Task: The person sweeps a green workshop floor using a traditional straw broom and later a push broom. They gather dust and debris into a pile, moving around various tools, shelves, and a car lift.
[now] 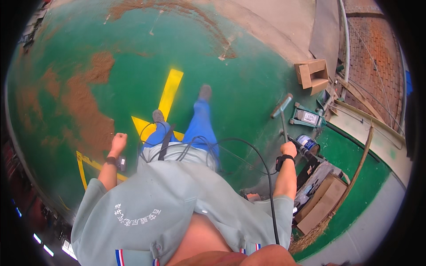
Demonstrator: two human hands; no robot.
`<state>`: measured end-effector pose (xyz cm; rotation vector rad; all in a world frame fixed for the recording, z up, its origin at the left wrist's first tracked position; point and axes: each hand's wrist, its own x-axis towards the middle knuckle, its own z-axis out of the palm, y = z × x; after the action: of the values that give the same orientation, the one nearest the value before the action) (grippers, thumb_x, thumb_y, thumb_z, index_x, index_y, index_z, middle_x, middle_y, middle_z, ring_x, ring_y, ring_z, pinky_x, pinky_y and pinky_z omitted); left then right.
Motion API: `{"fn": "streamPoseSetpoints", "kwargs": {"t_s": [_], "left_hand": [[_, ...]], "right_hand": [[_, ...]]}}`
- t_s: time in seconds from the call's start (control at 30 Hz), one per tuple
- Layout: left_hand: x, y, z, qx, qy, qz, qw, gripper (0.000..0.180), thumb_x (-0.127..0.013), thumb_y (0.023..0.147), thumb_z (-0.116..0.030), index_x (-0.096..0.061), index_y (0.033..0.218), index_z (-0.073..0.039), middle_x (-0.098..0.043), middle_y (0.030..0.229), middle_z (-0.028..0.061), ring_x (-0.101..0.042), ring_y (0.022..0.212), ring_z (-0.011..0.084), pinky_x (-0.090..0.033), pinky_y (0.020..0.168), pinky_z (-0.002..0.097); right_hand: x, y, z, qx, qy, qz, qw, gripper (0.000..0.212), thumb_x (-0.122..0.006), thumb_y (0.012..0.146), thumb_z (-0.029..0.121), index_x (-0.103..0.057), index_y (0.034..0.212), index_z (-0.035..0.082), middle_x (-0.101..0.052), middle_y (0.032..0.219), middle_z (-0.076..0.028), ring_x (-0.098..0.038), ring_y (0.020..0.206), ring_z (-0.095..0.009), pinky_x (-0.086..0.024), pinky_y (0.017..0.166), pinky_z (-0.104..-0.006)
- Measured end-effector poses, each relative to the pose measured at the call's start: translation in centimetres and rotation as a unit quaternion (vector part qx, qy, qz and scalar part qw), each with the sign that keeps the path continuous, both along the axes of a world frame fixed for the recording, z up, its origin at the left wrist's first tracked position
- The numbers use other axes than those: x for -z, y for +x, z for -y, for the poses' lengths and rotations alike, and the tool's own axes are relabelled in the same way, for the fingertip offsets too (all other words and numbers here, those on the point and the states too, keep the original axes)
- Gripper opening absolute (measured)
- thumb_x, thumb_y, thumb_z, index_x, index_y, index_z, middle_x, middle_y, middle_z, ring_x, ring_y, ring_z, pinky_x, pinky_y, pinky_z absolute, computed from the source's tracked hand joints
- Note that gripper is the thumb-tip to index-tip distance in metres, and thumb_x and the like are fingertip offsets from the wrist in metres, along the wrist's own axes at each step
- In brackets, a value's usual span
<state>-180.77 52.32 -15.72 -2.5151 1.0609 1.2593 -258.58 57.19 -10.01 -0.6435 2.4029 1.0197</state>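
Observation:
My right hand (289,149) is closed around the thin handle of a T-shaped floor squeegee (281,106). Its bluish crosshead, brown along one edge, points away from me near the floor. Out to my left side, my left hand (119,142) is curled into a fist, with nothing visible in it. Both wrists carry black strapped devices. Black cables (262,153) loop across my waist and run up past my right arm. My legs in blue trousers (199,122) are mid-stride on the green floor (142,75).
Brown sandy dirt (88,97) lies on the left, and yellow floor markings (171,91) run beneath my feet. To the right stand an open cardboard box (312,74), a green floor jack (307,117), a blue can (308,143), a carton (321,201) and a straw broom (355,177).

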Motion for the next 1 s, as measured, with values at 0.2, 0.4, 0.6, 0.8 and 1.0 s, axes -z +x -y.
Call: {"fn": "streamPoseSetpoints", "kwargs": {"t_s": [0.2,0.4,0.6,0.8,1.0], "left_hand": [[-3.5,-6.1,-0.1,-0.049,-0.051,0.030,0.997,0.031,-0.056,0.086,-0.030,-0.061,0.089,0.000,-0.066,0.086,0.0158,-0.063,0.084,0.0289,-0.047,0.078,0.0364],[-3.1,-9.3,-4.7,-0.117,0.081,0.057,0.988,0.035,-0.054,0.084,-0.033,-0.060,0.086,0.002,-0.064,0.077,0.0158,-0.063,0.071,0.0288,-0.049,0.066,0.0383],[-1.1,-13.2,-3.0,-0.092,0.054,0.001,0.994,0.039,-0.050,0.084,-0.034,-0.061,0.080,0.003,-0.063,0.071,0.0178,-0.062,0.063,0.0297,-0.049,0.061,0.0403],[-1.9,-15.1,5.7,-0.143,-0.036,-0.021,0.989,0.037,-0.051,0.087,-0.035,-0.060,0.090,0.001,-0.061,0.069,0.0118,-0.059,0.056,0.0221,-0.047,0.055,0.0341],[0.1,-18.0,6.2,-0.159,-0.039,0.009,0.986,0.036,-0.049,0.088,-0.034,-0.060,0.088,0.000,-0.061,0.072,0.0117,-0.060,0.060,0.0230,-0.048,0.056,0.0357]], "right_hand": [[5.7,-3.7,9.1,-0.046,0.018,0.121,0.991,0.028,-0.056,0.080,0.015,-0.068,0.103,0.003,-0.064,0.110,-0.019,-0.062,0.104,-0.033,-0.050,0.087,-0.0405],[0.9,10.9,19.9,-0.157,-0.022,0.280,0.947,0.028,-0.056,0.078,0.014,-0.067,0.099,0.000,-0.065,0.102,-0.022,-0.063,0.099,-0.035,-0.052,0.084,-0.0414],[4.9,19.0,27.7,-0.181,-0.086,0.401,0.894,0.032,-0.055,0.081,0.022,-0.067,0.100,-0.001,-0.066,0.102,-0.020,-0.064,0.097,-0.035,-0.051,0.083,-0.0402],[4.9,15.8,30.0,-0.103,-0.164,0.457,0.868,0.046,-0.060,0.081,0.039,-0.067,0.088,-0.006,-0.067,0.084,-0.022,-0.066,0.080,-0.035,-0.050,0.074,-0.0411],[0.9,2.7,26.0,-0.125,-0.206,0.418,0.876,0.048,-0.060,0.083,0.042,-0.067,0.080,-0.005,-0.064,0.072,-0.023,-0.066,0.074,-0.034,-0.048,0.069,-0.0416]]}}
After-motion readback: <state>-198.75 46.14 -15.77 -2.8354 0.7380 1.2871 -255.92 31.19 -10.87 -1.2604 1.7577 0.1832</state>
